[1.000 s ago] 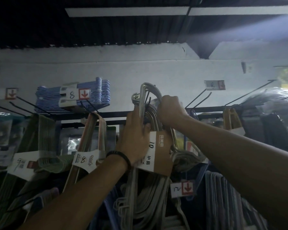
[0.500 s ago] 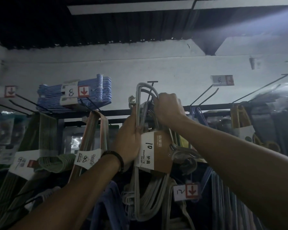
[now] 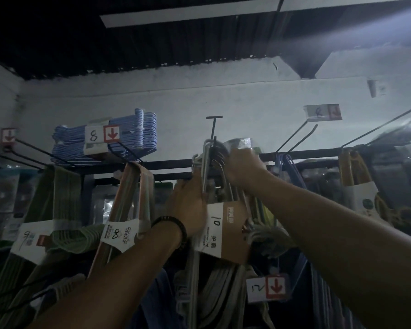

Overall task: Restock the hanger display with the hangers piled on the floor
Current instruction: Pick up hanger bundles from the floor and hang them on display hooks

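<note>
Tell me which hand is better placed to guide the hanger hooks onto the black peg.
Probably right. The right hand grips the hanger bundle at its hooks, beside the peg; the left hand holds it lower.

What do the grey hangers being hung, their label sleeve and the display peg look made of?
The grey hangers look like coated wire: thin rods, dull matte finish. The label sleeve is cardboard, brown and white, printed matte. The peg seems painted black metal: a thin straight rod with a crossbar tip.
</note>
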The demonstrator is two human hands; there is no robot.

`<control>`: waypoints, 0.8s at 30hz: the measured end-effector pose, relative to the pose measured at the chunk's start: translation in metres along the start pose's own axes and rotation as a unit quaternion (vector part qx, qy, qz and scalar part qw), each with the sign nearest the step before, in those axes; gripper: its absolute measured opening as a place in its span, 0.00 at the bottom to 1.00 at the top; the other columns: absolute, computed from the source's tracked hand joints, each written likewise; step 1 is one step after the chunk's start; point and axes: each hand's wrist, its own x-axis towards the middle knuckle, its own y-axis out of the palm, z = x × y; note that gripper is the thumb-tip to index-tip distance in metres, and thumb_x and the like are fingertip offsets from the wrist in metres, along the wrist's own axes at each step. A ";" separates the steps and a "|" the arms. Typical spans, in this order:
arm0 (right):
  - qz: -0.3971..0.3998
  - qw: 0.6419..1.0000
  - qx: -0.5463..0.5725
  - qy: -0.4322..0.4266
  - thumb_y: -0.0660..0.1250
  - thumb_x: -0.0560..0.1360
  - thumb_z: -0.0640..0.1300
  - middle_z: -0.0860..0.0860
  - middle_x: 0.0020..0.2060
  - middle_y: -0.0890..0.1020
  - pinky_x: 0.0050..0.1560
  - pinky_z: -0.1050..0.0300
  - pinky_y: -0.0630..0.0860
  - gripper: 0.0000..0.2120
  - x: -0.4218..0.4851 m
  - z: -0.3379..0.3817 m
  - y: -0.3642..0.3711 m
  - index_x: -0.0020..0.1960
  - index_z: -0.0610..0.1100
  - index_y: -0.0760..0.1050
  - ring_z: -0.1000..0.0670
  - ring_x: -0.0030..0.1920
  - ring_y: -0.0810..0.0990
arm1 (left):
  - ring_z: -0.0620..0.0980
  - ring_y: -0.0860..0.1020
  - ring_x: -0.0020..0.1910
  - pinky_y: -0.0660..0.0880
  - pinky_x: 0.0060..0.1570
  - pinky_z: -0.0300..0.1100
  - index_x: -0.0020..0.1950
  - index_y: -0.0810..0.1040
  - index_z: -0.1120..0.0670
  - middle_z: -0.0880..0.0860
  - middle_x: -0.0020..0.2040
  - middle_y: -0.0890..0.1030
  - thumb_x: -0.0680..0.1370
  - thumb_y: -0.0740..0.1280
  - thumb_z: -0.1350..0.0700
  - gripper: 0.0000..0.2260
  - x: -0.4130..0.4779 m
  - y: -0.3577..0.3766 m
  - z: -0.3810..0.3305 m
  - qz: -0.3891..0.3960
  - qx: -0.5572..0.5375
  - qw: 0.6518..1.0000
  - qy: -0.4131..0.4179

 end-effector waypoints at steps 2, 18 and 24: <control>0.063 0.998 -0.012 0.006 0.64 0.82 0.41 0.45 0.41 0.78 0.42 0.49 0.81 0.10 -0.005 -0.007 0.012 0.59 0.36 0.78 0.47 0.38 0.80 | 0.50 0.78 0.40 0.76 0.38 0.45 0.82 0.50 0.38 0.50 0.44 0.78 0.83 0.55 0.53 0.29 -0.012 0.008 0.003 0.006 0.018 1.000 -0.010; -0.135 0.962 0.198 -0.133 0.59 0.81 0.57 0.47 0.50 0.82 0.48 0.48 0.78 0.18 -0.207 0.015 0.015 0.60 0.47 0.77 0.42 0.52 0.79 | 0.39 0.80 0.48 0.77 0.47 0.36 0.55 0.81 0.45 0.42 0.49 0.82 0.83 0.65 0.49 0.06 -0.224 -0.069 -0.017 -0.033 0.034 0.996 -0.076; 0.340 0.836 0.405 -0.147 0.64 0.82 0.56 0.52 0.34 0.78 0.36 0.55 0.72 0.13 -0.478 0.073 0.094 0.44 0.49 0.75 0.56 0.32 0.76 | 0.38 0.83 0.44 0.82 0.50 0.44 0.47 0.83 0.47 0.45 0.43 0.86 0.82 0.67 0.60 0.10 -0.570 -0.104 -0.013 0.128 -0.123 0.865 -0.470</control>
